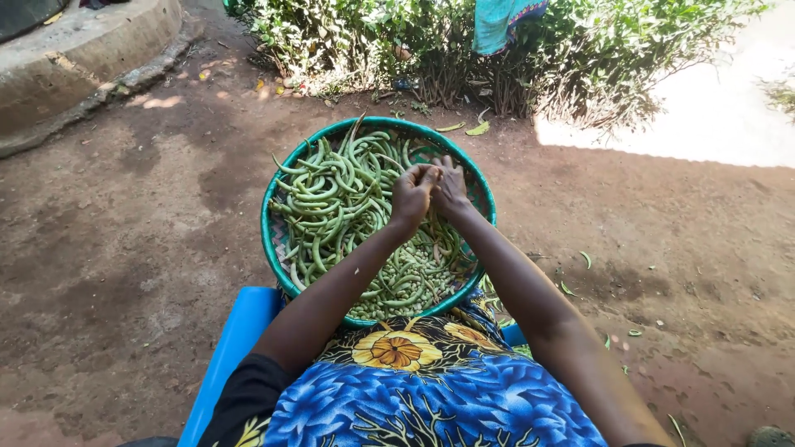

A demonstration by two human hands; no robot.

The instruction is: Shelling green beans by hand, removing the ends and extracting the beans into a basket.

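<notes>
Both hands are meeting over the far half of the basket (286,178), working a bean pod (431,171) between them. Left hand (411,196) is curling in, fingers bunching at the pod. Right hand (451,190) is pressing up against it, fingertips pinching the same spot. The pod is mostly hidden by the fingers, can't tell if it's split

Basket is round, woven, green rim, sitting on the person's lap and tipping slightly away. Whole green pods (331,194) are piling on the left and far side. Shelled beans (406,285) mixed with loose pods are lying in the near part, under the forearms

Lap is covered in blue flowered cloth (431,389) with a yellow bloom near the basket. Blue seat (236,339) is showing at the left of the lap

Ground around is bare reddish dirt (124,240), a few pods scattered on it to the right. Bushes (431,41) are standing beyond the basket, a teal cloth (497,21) hanging over them. Concrete curb (83,58) is curving at far left
</notes>
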